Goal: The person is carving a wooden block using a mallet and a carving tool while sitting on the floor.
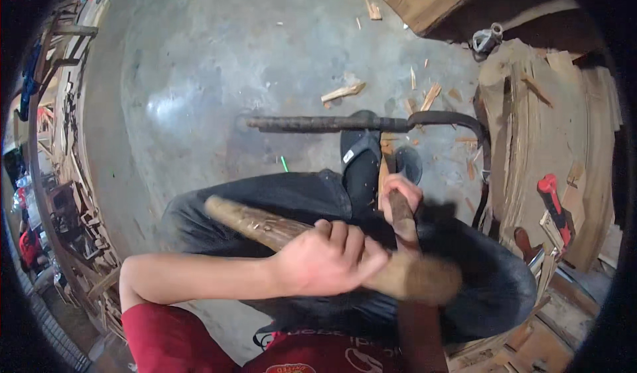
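A grey concrete floor (219, 61) fills the upper half of your view, littered with wood chips (343, 92) from about twelve to two o'clock. Stacked wood sheets (551, 127) stand along the three o'clock edge, and a red-handled tool (554, 200) lies on them near four o'clock. At nine o'clock a cluttered wall of wooden frames (66, 194) curves down the rim. A long dark iron bar (318, 124) lies across the floor just above centre, its right end bending into a hook toward two o'clock. A black sandal (361, 164) sits on your foot just below that bar.

Your left hand (328, 257) comes in from eight o'clock on a bare forearm and is wrapped tightly around a wooden mallet (265, 227), whose handle points toward ten o'clock and whose thick blurred head lies toward four o'clock. Your right hand (401, 194) is at centre right, fingers curled closed around the top of a thin upright rod (401, 217) that looks like a chisel; its lower part is hidden behind the mallet head. The mallet head sits just beside that rod, though the blur keeps me from telling whether they touch. Your dark trousers (279, 197) lie beneath both hands, and your red shirt (172, 340) shows at six o'clock.
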The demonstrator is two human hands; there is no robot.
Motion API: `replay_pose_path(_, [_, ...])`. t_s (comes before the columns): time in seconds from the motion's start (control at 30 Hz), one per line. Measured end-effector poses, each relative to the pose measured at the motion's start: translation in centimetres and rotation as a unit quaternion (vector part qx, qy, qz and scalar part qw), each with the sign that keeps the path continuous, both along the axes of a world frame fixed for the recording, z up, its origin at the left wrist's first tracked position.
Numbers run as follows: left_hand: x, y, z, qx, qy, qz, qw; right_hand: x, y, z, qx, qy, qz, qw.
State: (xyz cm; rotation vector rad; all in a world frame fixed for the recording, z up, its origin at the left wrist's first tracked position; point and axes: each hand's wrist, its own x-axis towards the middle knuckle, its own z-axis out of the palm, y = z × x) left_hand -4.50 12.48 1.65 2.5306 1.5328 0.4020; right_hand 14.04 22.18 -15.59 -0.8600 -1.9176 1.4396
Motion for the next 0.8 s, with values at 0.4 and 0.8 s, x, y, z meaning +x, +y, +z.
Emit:
replay_pose_path(0.4, [1.1, -2.8, 1.0, -0.097, -0.04, -0.009, 0.994, -0.2, -1.3, 0.3, 0.126, -0.007, -0.027, 0.992])
replay_pose_path(0.8, [1.6, -3.4, 2.5, -0.14, -0.054, 0.026, 0.988, 2.6, 4.7, -1.3, -0.322, 0.129, -0.131, 0.929])
